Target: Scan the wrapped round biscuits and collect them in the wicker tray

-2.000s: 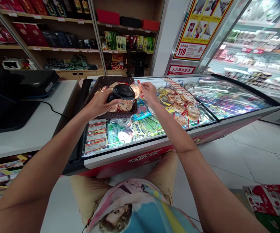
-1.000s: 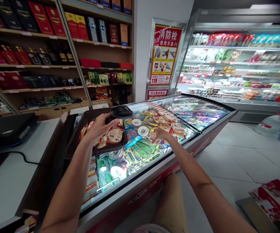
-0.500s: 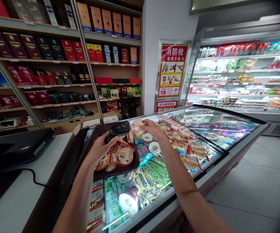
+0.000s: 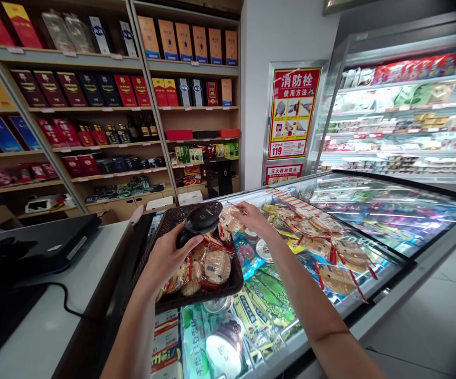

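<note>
My left hand (image 4: 172,256) is closed around the handle of a black barcode scanner (image 4: 201,219), whose head points right over a dark woven basket (image 4: 236,284). Inside the basket lie several round, clear-wrapped pastries (image 4: 217,266) with red-edged packaging. Pinched in my right hand (image 4: 251,217) is one wrapped pastry (image 4: 230,218), held up just right of the scanner head above the basket's far right edge. A label shows on its wrapper. More packs of flat round pastries (image 4: 336,278) with red strips are spread on the freezer glass to the right of my right forearm.
Beneath the basket, the glass-topped chest freezer (image 4: 399,263) shows ice-cream tubs and packs inside. A counter (image 4: 89,279) with a black device (image 4: 34,237) and cable stands at left. Boxed bottles fill the shelves (image 4: 105,109) behind; a refrigerated display (image 4: 405,121) is at back right.
The view has turned slightly left, so the scene sits farther right. The scanner head and the pastry in my right hand are now closer together.
</note>
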{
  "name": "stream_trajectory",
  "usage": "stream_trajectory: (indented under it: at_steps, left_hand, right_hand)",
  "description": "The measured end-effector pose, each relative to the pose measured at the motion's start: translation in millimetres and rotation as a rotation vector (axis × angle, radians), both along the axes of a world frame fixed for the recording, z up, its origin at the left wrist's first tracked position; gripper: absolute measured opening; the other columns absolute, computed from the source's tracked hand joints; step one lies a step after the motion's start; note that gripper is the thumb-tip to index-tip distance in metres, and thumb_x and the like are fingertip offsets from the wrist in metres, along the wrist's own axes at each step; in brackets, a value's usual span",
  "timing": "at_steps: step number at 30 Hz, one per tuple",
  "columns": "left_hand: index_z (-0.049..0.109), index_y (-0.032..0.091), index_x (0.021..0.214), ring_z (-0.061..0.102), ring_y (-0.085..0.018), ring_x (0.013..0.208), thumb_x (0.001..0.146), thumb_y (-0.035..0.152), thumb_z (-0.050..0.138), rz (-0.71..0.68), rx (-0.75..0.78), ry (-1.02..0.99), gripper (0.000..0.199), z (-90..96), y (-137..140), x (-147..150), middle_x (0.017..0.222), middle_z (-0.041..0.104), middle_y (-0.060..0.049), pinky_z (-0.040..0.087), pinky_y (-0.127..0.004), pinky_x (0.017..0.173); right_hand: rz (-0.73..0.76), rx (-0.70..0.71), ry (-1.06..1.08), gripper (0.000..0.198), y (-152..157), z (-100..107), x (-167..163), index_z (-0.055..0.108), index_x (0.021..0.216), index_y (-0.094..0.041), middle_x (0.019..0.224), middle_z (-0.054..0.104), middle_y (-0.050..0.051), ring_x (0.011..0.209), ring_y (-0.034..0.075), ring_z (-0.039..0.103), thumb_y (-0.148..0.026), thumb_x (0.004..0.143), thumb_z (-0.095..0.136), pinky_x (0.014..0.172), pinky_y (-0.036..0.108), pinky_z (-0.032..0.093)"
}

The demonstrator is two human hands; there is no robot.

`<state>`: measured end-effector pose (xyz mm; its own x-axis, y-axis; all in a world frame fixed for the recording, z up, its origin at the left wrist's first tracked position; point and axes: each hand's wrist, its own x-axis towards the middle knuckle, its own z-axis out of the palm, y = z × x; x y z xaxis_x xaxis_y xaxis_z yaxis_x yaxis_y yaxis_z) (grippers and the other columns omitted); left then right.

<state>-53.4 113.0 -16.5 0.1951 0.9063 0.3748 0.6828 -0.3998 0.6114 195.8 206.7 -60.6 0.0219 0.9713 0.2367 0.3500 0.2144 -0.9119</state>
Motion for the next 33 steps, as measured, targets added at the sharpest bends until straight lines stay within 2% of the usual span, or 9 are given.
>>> stream_trajectory:
  at_steps: [5,11,15,18,21,24,28,31,33]
  left_hand:
    - [0.068,0.022,0.114,0.067,-0.031,0.089,0.08,0.067,0.054,0.049,-0.001,0.101,0.058,-1.4,2.0,0.8,0.096,0.075,-0.006,0.045,-0.029,0.069]
    - [0.068,0.022,0.102,0.065,-0.025,0.077,0.083,0.067,0.052,0.036,0.026,0.124,0.051,-2.0,2.0,-3.8,0.082,0.072,-0.002,0.042,-0.026,0.064]
    - [0.068,0.02,0.103,0.061,-0.021,0.075,0.083,0.066,0.053,0.081,0.009,0.089,0.052,-0.6,1.0,-11.4,0.084,0.071,0.0,0.039,-0.024,0.063]
    - [0.067,0.018,0.103,0.059,-0.019,0.074,0.083,0.066,0.053,0.113,-0.016,0.082,0.054,0.5,0.5,-11.9,0.085,0.07,0.0,0.038,-0.024,0.062]
    - [0.068,0.017,0.101,0.058,-0.018,0.072,0.084,0.065,0.051,0.099,-0.029,0.093,0.054,1.1,1.0,-8.5,0.082,0.07,-0.001,0.037,-0.023,0.061]
    - [0.07,0.017,0.1,0.059,-0.019,0.072,0.083,0.064,0.053,0.088,-0.019,0.11,0.053,-0.5,3.8,-6.9,0.08,0.07,-0.001,0.038,-0.023,0.061]
    - [0.071,0.019,0.099,0.061,-0.022,0.07,0.08,0.063,0.056,0.095,-0.011,0.114,0.05,-5.0,12.5,-9.6,0.072,0.07,-0.001,0.041,-0.025,0.059]
    - [0.071,0.021,0.095,0.061,-0.023,0.069,0.078,0.061,0.059,0.09,-0.024,0.137,0.045,-4.4,15.8,-9.3,0.068,0.07,0.001,0.042,-0.026,0.058]
    - [0.07,0.023,0.094,0.061,-0.023,0.068,0.078,0.059,0.06,0.098,-0.053,0.16,0.041,-1.5,14.6,-7.3,0.063,0.068,0.003,0.042,-0.026,0.058]
  right_hand:
    - [-0.003,0.033,-0.024,0.027,3.5,-3.9,-1.2,0.062,0.097,-0.023,0.088,0.065,0.001,0.065,0.013,0.061,-0.042,0.079,0.067,0.042,0.019,0.046]
    - [0.008,0.025,-0.001,0.025,2.9,-7.0,-4.0,0.059,0.103,-0.023,0.101,0.067,0.004,0.07,0.016,0.064,-0.038,0.083,0.062,0.048,0.024,0.052]
    - [-0.072,0.037,-0.12,0.023,10.4,-18.5,-10.8,0.059,0.107,-0.025,0.098,0.069,0.003,0.076,0.018,0.065,-0.032,0.085,0.062,0.06,0.029,0.054]
    - [-0.034,0.049,-0.221,0.031,12.5,-25.1,-20.1,0.058,0.116,-0.026,0.098,0.07,0.003,0.086,0.02,0.066,-0.03,0.086,0.064,0.074,0.032,0.054]
    - [0.043,0.099,-0.323,0.043,11.8,-24.7,-24.5,0.055,0.127,-0.021,0.105,0.07,0.005,0.092,0.019,0.066,-0.032,0.087,0.065,0.086,0.033,0.051]
    - [0.021,0.163,-0.417,0.04,15.0,-18.5,-15.2,0.059,0.124,-0.019,0.113,0.067,0.008,0.092,0.017,0.065,-0.036,0.087,0.065,0.089,0.031,0.049]
    - [-0.166,0.153,-0.506,0.038,25.1,-8.2,22.8,0.062,0.122,-0.016,0.112,0.067,0.011,0.098,0.02,0.065,-0.038,0.091,0.061,0.092,0.033,0.048]
    - [-0.476,0.108,-0.6,0.041,27.0,-4.9,64.0,0.061,0.125,-0.012,0.123,0.061,0.019,0.119,0.03,0.056,-0.036,0.092,0.058,0.102,0.042,0.043]
    - [-0.731,0.013,-0.627,0.045,23.7,-7.7,93.8,0.058,0.128,-0.008,0.133,0.053,0.026,0.13,0.038,0.045,-0.033,0.092,0.058,0.105,0.051,0.039]
